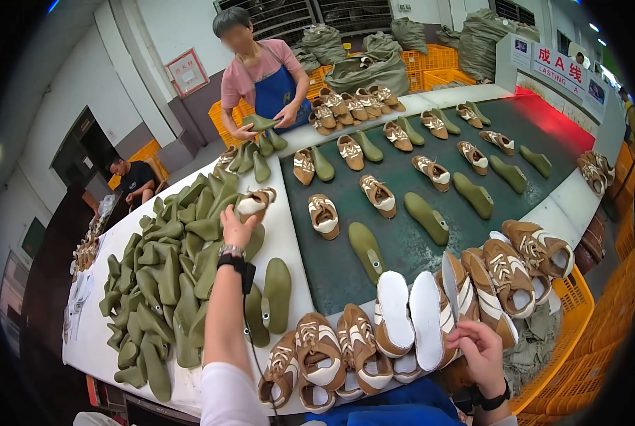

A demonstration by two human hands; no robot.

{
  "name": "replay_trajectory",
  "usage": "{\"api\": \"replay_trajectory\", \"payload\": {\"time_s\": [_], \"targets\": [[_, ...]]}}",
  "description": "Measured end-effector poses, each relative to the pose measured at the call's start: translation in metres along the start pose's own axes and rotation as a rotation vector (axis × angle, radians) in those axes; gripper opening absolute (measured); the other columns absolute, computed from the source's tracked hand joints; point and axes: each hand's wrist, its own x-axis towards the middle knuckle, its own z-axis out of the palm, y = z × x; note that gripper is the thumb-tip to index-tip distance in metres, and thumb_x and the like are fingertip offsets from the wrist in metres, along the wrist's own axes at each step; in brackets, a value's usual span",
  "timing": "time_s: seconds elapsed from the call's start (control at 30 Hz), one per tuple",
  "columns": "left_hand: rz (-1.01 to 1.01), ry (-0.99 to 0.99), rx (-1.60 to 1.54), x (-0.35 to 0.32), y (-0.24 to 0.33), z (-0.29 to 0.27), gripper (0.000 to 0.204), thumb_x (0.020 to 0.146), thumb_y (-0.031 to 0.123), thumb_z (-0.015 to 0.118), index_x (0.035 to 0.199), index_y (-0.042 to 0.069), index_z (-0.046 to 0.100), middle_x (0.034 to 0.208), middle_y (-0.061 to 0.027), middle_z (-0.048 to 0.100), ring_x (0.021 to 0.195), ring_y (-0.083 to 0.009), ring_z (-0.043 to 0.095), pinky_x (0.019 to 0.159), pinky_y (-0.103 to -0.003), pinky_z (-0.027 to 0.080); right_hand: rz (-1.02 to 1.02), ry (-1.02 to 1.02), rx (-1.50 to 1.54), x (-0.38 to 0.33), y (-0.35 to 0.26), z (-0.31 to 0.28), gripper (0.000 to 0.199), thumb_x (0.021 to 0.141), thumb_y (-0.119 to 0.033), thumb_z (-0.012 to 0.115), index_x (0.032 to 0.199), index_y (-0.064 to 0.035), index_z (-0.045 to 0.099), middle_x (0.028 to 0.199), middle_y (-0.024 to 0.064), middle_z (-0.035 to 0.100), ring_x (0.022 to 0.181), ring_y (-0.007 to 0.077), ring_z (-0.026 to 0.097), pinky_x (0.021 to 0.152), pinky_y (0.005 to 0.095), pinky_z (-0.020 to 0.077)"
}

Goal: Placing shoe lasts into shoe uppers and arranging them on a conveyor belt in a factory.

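Observation:
My left hand (237,231) reaches out over a heap of green shoe lasts (179,255). Its fingers and thumb are around one end of a brown-and-white shoe (258,204) above the lasts. Close to the front edge, my right hand (482,349) has its fingers bent and pinched at the lower end of another brown shoe (463,287). This shoe is tipped on its side, its pale sole almost edge-on. Left of it, two shoes show white undersides (395,312). More brown laced shoes (321,348) stand in the same row.
A green belt (331,273) carries rows of shoes and lasts. Across the table a person in a blue apron (282,89) holds a green last (260,123). Another person (129,177) sits far left. An orange crate (576,305) stands right. Sacks (374,71) are at the back.

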Motion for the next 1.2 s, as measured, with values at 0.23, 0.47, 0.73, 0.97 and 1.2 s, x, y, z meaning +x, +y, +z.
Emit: {"api": "replay_trajectory", "payload": {"time_s": [0.23, 0.47, 0.73, 0.97, 1.2], "targets": [[0.206, -0.889, 0.068, -0.057, 0.104, -0.012, 0.049, 0.072, 0.042, 0.066, 0.11, 0.012, 0.056, 0.098, -0.0153, 0.063, 0.096, -0.0308, 0.058, 0.083, -0.043, 0.044, -0.087, 0.172, -0.242, 0.01, -0.009, -0.03, 0.02, 0.082, 0.001, 0.052, 0.101, 0.0043, 0.057, 0.088, 0.0096, 0.063, 0.077, 0.0139, 0.06, 0.069, 0.0251, 0.0486], [0.593, -0.852, -0.157, -0.116, 0.149, -0.149, 0.045, 0.072, 0.024, 0.068, 0.11, 0.004, 0.054, 0.108, -0.0157, 0.058, 0.106, -0.0339, 0.05, 0.093, -0.042, 0.036, -0.554, 0.545, -1.29, 0.041, -0.015, -0.108, 0.023, 0.071, -0.004, 0.064, 0.093, -0.0018, 0.06, 0.098, 0.0146, 0.059, 0.094, 0.0326, 0.055, 0.082, 0.0378, 0.0444], [0.546, -0.654, -0.329, -0.161, 0.189, -0.265, 0.032, 0.084, 0.012, 0.06, 0.113, 0.001, 0.053, 0.098, -0.0122, 0.056, 0.092, -0.0209, 0.054, 0.079, -0.031, 0.044, -0.199, 0.681, -1.598, 0.065, -0.025, -0.227, 0.048, 0.068, -0.021, 0.07, 0.113, -0.0124, 0.056, 0.113, 0.0125, 0.051, 0.107, 0.0328, 0.047, 0.09, 0.043, 0.0403], [0.127, -0.698, -0.654, -0.195, 0.213, -0.288, 0.026, 0.08, 0.003, 0.06, 0.105, 0.001, 0.058, 0.1, -0.014, 0.06, 0.095, -0.0283, 0.055, 0.091, -0.038, 0.038, 0.208, 0.692, -1.524, 0.09, -0.007, -0.278, 0.051, 0.072, -0.029, 0.067, 0.118, -0.0131, 0.053, 0.107, 0.0184, 0.055, 0.1, 0.0361, 0.054, 0.086, 0.0404, 0.0456], [0.139, -0.63, -0.769, -0.205, 0.214, -0.284, 0.02, 0.081, 0.003, 0.058, 0.1, -0.002, 0.058, 0.099, -0.013, 0.061, 0.088, -0.0276, 0.058, 0.099, -0.041, 0.031, 0.332, 0.611, -1.449, 0.085, -0.041, -0.278, 0.028, 0.077, -0.012, 0.055, 0.1, 0.0033, 0.06, 0.097, 0.0198, 0.063, 0.076, 0.0376, 0.063, 0.074, 0.0411, 0.0523]]}}
